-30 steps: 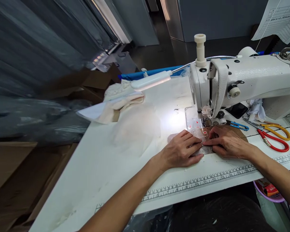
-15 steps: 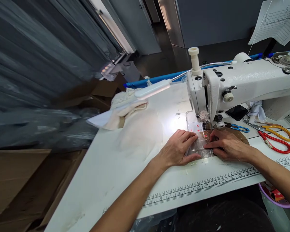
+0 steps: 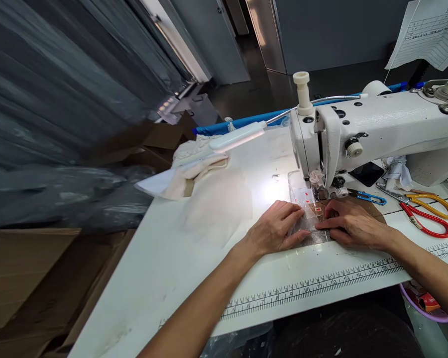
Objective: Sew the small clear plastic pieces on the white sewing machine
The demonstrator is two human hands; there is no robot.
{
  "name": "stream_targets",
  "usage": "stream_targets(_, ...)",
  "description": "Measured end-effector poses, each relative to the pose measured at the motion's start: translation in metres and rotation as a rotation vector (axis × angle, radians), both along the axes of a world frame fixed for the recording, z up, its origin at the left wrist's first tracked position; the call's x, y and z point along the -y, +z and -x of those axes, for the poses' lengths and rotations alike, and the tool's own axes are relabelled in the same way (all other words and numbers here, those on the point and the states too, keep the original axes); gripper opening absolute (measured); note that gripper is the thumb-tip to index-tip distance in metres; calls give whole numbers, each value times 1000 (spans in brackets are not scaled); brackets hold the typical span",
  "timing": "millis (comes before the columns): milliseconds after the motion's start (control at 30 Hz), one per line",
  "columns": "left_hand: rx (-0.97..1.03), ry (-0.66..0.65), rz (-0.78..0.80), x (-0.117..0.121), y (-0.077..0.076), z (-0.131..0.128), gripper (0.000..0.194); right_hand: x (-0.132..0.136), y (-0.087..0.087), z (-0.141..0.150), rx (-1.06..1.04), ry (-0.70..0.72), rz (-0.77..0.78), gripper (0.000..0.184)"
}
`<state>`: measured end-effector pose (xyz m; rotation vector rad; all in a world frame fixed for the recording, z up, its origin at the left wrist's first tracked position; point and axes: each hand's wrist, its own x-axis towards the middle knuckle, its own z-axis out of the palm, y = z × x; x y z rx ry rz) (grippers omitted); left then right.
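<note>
My left hand (image 3: 277, 228) lies flat with its fingers stretched out on a small clear, mesh-like piece (image 3: 310, 226) with red marks. My right hand (image 3: 349, 223) presses the same piece from the right, fingers together and flat. The piece sits on the white table (image 3: 194, 263) directly under the presser foot (image 3: 320, 191) of a white sewing machine (image 3: 377, 129). Both hands hold the piece down just in front of the needle.
A gooseneck lamp (image 3: 237, 136) lights the bed. Cream fabric (image 3: 192, 166) is heaped at the back left. Blue snips (image 3: 369, 198) and red-and-yellow scissors (image 3: 427, 214) lie right of the needle. A ruler strip (image 3: 321, 288) runs along the front edge. Cardboard boxes (image 3: 26, 278) stand left.
The view has shifted slightly. Both hands have slid the clear piece a little toward the presser foot and stay pressed on it.
</note>
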<state>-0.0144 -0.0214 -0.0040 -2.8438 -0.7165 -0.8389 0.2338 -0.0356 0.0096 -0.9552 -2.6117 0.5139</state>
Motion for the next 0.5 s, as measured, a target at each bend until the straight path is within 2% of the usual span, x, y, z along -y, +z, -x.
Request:
stream_targets(233, -92, 113, -56, 1, -1, -7, 52, 0, 0, 0, -10, 3, -11, 32)
stream_targets(500, -144, 177, -14, 7, -3, -14, 41, 1, -1, 0, -45, -3, 10, 34)
